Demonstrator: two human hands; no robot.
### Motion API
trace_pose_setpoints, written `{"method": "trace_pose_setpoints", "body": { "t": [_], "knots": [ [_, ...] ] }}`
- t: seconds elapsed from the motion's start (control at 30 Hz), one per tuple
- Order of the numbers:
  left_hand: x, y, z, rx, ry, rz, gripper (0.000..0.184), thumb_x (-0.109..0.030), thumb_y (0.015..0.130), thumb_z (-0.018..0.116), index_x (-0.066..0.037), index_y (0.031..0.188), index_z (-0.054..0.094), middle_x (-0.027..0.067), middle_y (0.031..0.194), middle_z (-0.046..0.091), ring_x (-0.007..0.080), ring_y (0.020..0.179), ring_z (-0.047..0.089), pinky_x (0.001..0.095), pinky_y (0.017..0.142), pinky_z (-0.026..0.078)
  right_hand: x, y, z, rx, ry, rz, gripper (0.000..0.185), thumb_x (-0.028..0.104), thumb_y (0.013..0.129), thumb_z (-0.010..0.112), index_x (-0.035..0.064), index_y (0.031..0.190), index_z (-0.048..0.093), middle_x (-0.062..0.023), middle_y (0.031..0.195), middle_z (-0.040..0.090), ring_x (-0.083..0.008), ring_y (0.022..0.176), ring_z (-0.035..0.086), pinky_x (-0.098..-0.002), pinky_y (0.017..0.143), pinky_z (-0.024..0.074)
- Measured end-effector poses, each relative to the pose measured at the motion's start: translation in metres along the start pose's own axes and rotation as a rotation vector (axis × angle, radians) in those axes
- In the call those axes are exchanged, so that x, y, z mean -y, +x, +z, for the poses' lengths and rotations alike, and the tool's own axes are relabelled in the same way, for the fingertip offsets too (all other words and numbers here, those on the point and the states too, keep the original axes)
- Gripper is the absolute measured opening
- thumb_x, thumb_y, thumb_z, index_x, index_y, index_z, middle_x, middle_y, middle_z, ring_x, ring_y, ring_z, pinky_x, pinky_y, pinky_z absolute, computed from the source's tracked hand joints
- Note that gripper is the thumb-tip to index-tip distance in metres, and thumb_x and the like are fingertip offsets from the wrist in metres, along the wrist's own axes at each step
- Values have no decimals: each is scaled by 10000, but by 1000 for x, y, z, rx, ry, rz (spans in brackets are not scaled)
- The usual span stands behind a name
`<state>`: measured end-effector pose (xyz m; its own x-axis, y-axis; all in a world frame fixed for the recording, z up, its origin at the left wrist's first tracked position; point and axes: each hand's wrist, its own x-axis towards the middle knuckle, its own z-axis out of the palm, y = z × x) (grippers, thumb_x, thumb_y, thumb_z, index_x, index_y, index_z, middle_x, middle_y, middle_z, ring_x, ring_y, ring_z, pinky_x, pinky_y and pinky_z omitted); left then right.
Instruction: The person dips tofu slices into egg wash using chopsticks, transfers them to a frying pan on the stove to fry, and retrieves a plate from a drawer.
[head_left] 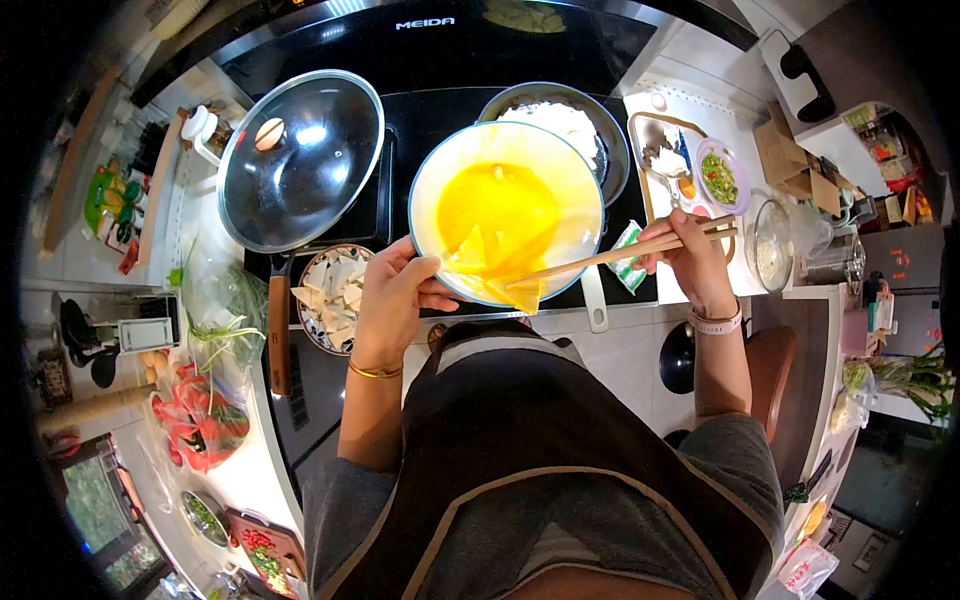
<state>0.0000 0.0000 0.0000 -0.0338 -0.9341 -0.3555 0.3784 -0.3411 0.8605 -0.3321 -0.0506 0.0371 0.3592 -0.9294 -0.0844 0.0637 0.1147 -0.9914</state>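
Observation:
My left hand [402, 290] grips the near-left rim of a pale bowl [428, 190] with a blue edge, held over the stove. Yellow beaten egg [500, 205] lies inside, with an egg-coated slice [470, 248] in it. My right hand [693, 258] holds wooden chopsticks [610, 255], whose tips reach the bowl's near rim. At those tips another yellow-coated slice [524, 296] hangs over the rim; it looks like tofu. Partly hidden behind the bowl is a frying pan [620, 165] with white pieces [560, 122] in it.
A glass-lidded pan [310, 190] stands on the left burner. Below it, a patterned bowl [318, 342] holds white slices. On the right counter are a tray [640, 125], a bowl of chopped greens [718, 178] and a glass bowl [768, 248]. A white pan handle [596, 305] juts toward me.

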Motion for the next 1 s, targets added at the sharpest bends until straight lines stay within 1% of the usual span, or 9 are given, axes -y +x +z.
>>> {"method": "trace_pose_setpoints", "body": {
  "t": [0.07,0.2,0.27,0.3,0.37,0.53,0.6,0.83,1.0],
  "knots": [
    [-1,0,0,4,-28,19,280,-66,848,493,60,1092,544,156,910,670,161,613,672,220,482,558,1,1,4,-61,95,82,439,303,950,448,-83,870,641,-150,747,644,-187,589,619,-347,604,568],
    [-9,5,-1,-4,-7,19,270,-60,849,488,65,1081,547,157,894,671,157,605,670,221,484,560,-6,7,5,-55,199,114,463,328,957,435,-79,872,638,-159,778,630,-184,610,623,-335,591,567],
    [-7,7,-3,-4,-5,21,269,-58,850,485,66,1079,548,159,883,671,157,602,669,218,485,558,-11,6,-1,89,151,3,486,366,949,446,-69,881,652,-161,817,617,-209,643,629,-340,613,568],
    [-8,7,-3,-4,-5,20,269,-58,850,485,66,1079,548,159,883,671,157,602,669,218,485,558,-12,6,-3,89,152,3,486,366,949,446,-69,881,652,-161,817,617,-209,643,629,-340,613,568],
    [-10,6,1,-12,-12,23,266,-56,851,482,72,1074,549,164,882,671,161,601,669,220,485,558,-12,4,-7,207,-31,-132,495,394,933,470,-56,884,670,-151,846,609,-232,695,634,-334,644,565],
    [-12,6,6,-10,1,43,269,-55,851,480,86,1072,545,169,882,669,161,600,669,222,488,561,-5,3,-9,214,-280,-288,514,429,911,500,-52,890,681,-153,801,628,-226,721,607,-315,664,508],
    [-13,5,8,0,-11,39,271,-54,852,479,90,1072,544,170,881,668,160,601,669,223,489,563,-7,1,-9,164,-257,-288,539,450,902,506,-61,893,678,-162,762,636,-223,700,590,-318,656,488],
    [-12,-3,13,-5,43,41,276,-67,873,479,74,1101,545,159,907,670,154,640,676,216,511,563,-24,-4,-10,133,-44,-264,530,427,918,489,-68,856,668,-178,795,630,-234,684,604,-327,639,495],
    [-13,-9,16,23,69,32,262,-78,896,477,54,1109,553,149,926,673,145,668,680,208,531,561,-29,-8,-8,71,46,-200,525,421,924,478,-74,903,649,-178,809,626,-237,686,620,-331,629,502]
  ]
}}
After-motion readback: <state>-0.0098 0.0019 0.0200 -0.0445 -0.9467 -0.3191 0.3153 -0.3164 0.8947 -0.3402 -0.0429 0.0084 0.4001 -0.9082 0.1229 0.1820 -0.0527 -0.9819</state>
